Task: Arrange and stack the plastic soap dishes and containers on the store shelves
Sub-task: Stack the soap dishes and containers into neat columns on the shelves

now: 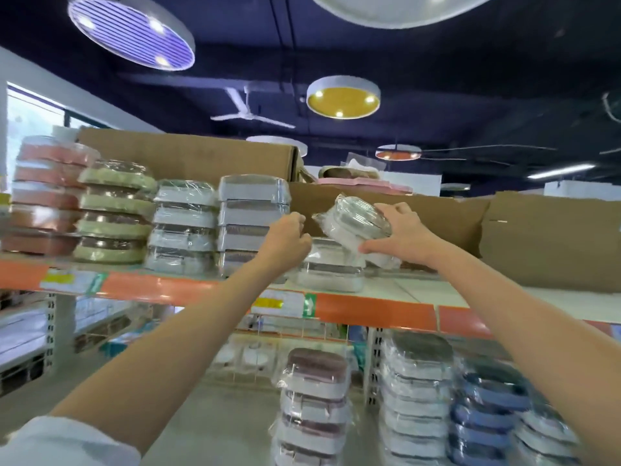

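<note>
So the right hand (405,235) has its grip around a wrapped white soap dish (356,223), fingers over the top and thumb underneath, holding it tilted with the lid facing up and left. It sits just above another wrapped white dish (331,272) lying flat on the upper shelf (379,311), close but I can't tell if they touch. The left hand (290,238) is right beside it on the left with fingers curled in, and I can't tell if it's holding anything. Left of the hands there are four stacks on that shelf, four dishes each as far as I can count: pink stack (45,196) far left, green stack (114,213), then two white stacks (183,227) and (252,216). Cardboard boxes (504,237) wall off the back and the right of the shelf, so the open room is the bare strip of shelf in front of the box at right. The lower shelf holds a brown-lidded stack (314,401), a white one (416,395) and a blue one (487,415), partly cut off at the bottom.
</note>
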### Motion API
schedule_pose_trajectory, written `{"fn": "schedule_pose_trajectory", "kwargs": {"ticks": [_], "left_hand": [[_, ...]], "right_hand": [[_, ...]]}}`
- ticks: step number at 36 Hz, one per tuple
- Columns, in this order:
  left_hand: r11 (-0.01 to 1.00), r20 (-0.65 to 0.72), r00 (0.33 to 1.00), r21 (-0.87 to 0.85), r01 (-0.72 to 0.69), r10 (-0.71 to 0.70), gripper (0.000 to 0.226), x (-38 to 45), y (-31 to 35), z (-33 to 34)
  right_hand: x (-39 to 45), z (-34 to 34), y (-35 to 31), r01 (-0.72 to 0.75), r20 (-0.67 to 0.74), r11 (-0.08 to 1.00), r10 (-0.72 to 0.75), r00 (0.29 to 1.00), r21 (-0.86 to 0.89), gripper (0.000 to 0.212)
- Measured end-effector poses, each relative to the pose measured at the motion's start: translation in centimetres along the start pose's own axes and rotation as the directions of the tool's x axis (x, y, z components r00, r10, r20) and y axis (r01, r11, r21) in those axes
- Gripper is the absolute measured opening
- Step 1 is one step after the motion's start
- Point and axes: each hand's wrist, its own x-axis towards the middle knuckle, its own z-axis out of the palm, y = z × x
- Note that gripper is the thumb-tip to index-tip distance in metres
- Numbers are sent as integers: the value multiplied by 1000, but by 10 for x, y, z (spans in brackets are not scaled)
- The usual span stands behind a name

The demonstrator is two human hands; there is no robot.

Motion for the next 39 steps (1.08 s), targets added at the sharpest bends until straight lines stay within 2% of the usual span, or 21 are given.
{"fn": "schedule_pose_trajectory", "kwargs": {"ticks": [3,10,16,21,25,28,32,36,39], "left_hand": [[1000,29,999,5,19,-19,46,12,0,13],[989,6,996,-117,94,-94,49,26,-10,39],[926,-16,972,-307,218,-234,59,27,-21,52],[917,-56,967,-336,217,-250,48,28,-27,57],[926,-73,970,-321,198,-232,40,30,-30,59],[922,-81,970,-336,190,-230,35,30,-30,59],[895,-101,958,-395,209,-268,31,28,-29,59],[909,-165,951,-373,186,-262,25,27,-30,58],[909,-192,950,-386,157,-245,32,25,-31,57]], "right_hand": [[21,6,6,-21,9,999,21,1000,-43,97],[60,19,16,-6,68,999,4,998,33,91],[81,40,23,-27,35,954,18,999,299,94],[76,65,42,-106,84,790,69,994,604,107],[76,70,56,-114,158,702,2,987,703,101],[78,70,62,-104,163,693,-21,986,713,105],[74,72,64,-59,111,727,-25,993,684,98],[71,75,62,-64,73,753,22,997,654,86],[71,76,60,-45,37,778,28,999,627,82]]}}
